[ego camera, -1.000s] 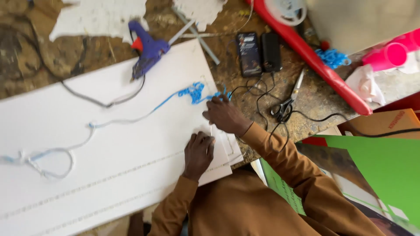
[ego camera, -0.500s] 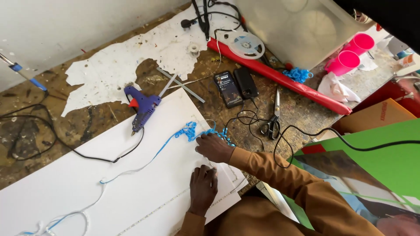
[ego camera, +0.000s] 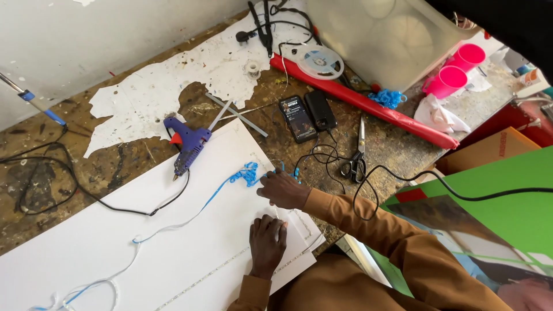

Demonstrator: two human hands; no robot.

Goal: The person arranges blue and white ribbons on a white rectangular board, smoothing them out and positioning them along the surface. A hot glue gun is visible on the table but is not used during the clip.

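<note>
- Head view: left hand [ego camera: 266, 242] pressed palm down on the white board [ego camera: 115, 242] near its right edge, fingers loosely spread, gripping nothing, seemingly pinning the sheet.
- Just beyond it, right hand [ego camera: 282, 189] at the board's upper edge, fingertips pinched on the end of the blue cord [ego camera: 249, 173], right beside its knotted bunch.
- Cord trailing from that bunch leftward across the board, fading to white and looping at the lower left corner.
- Blue glue gun [ego camera: 187, 147] lying across the board's top edge, well clear of both hands, black lead running off left over the paint-stained bench.
- To the right of the hands: scissors [ego camera: 354, 164], a dark phone [ego camera: 298, 118], a long red tube [ego camera: 368, 103], two pink cups [ego camera: 455, 72].
- Compared with a second ago: view swung up toward the wall, both hands at the same spot, the cord's line unaltered.
- Judged from that: fixing of the cord's knotted end not yet finished.
</note>
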